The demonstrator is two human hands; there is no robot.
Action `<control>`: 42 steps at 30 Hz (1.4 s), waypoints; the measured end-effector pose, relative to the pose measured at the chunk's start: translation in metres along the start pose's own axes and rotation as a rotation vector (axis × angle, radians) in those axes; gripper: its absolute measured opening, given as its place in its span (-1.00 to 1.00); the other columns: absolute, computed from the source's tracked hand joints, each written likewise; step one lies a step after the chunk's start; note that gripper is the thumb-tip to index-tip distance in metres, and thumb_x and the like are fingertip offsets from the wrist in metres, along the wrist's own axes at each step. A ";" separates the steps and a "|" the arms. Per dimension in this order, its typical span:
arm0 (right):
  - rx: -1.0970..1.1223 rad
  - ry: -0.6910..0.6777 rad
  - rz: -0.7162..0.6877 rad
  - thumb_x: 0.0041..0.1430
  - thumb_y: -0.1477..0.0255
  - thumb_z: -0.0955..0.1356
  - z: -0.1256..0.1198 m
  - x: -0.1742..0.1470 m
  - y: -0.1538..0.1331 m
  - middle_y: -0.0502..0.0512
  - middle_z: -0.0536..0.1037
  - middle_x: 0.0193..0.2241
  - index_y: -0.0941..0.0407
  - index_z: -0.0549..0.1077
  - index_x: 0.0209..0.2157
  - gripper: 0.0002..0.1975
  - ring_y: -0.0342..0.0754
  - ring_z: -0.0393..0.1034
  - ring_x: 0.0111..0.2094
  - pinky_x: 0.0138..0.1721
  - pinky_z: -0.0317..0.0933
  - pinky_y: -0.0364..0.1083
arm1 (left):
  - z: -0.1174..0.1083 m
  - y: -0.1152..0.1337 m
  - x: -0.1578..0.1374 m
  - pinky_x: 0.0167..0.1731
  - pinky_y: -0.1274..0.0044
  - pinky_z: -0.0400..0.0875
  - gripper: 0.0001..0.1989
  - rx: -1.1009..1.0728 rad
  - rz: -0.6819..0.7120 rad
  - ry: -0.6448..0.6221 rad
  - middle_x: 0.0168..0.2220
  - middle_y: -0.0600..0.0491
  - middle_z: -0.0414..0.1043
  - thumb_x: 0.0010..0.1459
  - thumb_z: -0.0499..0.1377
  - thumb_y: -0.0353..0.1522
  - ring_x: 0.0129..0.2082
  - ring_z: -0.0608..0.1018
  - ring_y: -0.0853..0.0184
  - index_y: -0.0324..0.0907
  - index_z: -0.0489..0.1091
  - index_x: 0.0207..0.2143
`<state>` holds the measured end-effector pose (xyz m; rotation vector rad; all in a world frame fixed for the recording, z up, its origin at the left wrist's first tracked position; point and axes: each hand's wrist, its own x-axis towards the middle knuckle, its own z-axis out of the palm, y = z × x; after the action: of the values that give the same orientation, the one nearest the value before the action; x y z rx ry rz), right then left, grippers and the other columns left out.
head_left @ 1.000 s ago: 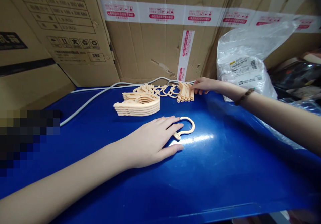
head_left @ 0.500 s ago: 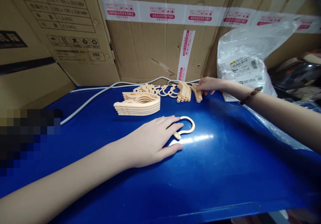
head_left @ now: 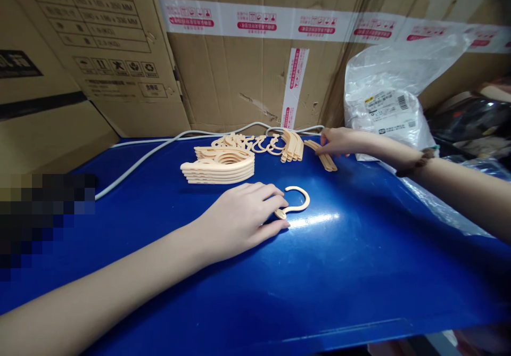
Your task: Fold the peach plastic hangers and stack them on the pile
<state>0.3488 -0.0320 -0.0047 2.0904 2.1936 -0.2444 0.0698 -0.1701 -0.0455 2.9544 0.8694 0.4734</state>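
Note:
A cream plastic hanger hook [head_left: 302,201] lies on the blue tabletop, its small base between the fingertips and thumb of my left hand [head_left: 243,217]. Over on the right, my right hand [head_left: 343,140] has its fingers closed on a couple of curved cream hanger arms [head_left: 327,162], angled toward me. Just left of them stands a group of similar curved hanger arms [head_left: 293,146]. Loose hanger hooks [head_left: 261,143] lie beside that group, and a neat stack of flat hanger bodies [head_left: 219,170] sits beyond my left hand.
Cardboard boxes [head_left: 239,79] wall off the back and left of the blue table [head_left: 319,292]. A white cable [head_left: 139,172] runs along the rear. At the right stands a clear plastic bag [head_left: 383,74] with a label, near dark wrapped items [head_left: 471,122].
My right hand has drawn the hanger arms away from the group, to the right and slightly nearer. My left fingers have drawn in around the hook's base.

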 end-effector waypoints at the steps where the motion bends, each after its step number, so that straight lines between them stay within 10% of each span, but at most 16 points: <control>1: -0.022 -0.005 -0.013 0.10 0.22 0.40 0.000 -0.008 0.002 0.11 0.49 -0.59 0.11 0.43 -0.43 -0.77 -0.02 0.35 -0.61 -0.59 0.17 -0.04 | 0.000 0.000 0.000 -0.06 0.39 0.40 -0.73 0.003 0.004 0.005 -0.02 -0.02 0.48 0.36 0.04 -0.24 -0.05 0.52 0.22 -0.18 0.44 -0.07; 10: -0.044 0.049 -0.199 0.00 0.13 0.44 0.015 -0.091 -0.004 0.08 0.47 -0.54 0.05 0.32 -0.40 -0.67 -0.02 0.29 -0.54 -0.53 0.04 -0.05 | -0.005 0.000 0.000 -0.29 0.52 0.30 -0.88 -0.065 0.021 0.106 -0.29 0.05 0.46 0.24 0.08 -0.41 -0.30 0.48 0.33 -0.20 0.41 -0.24; 18: 0.720 -0.193 -0.661 0.19 0.20 0.35 0.038 -0.118 -0.043 0.00 0.48 -0.39 0.10 0.43 -0.26 -0.75 -0.13 0.30 -0.42 -0.41 0.17 -0.13 | -0.010 -0.004 0.001 -0.26 0.52 0.32 -0.89 -0.235 -0.103 0.277 -0.29 0.08 0.44 0.24 0.15 -0.39 -0.28 0.47 0.37 -0.20 0.41 -0.19; 42: 1.280 -0.183 -0.494 0.17 0.22 0.40 0.066 -0.115 -0.049 -0.10 0.32 -0.61 0.13 0.44 -0.43 -0.74 -0.24 0.13 -0.60 -0.60 0.00 -0.19 | 0.002 0.001 0.001 -0.33 0.53 0.31 -0.87 -0.013 -0.008 0.262 -0.33 0.10 0.47 0.31 0.11 -0.30 -0.32 0.51 0.35 -0.18 0.37 -0.20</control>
<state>0.3031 -0.1598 -0.0461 1.5578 2.6495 -2.2360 0.0720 -0.1698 -0.0470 2.9188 0.8922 0.8776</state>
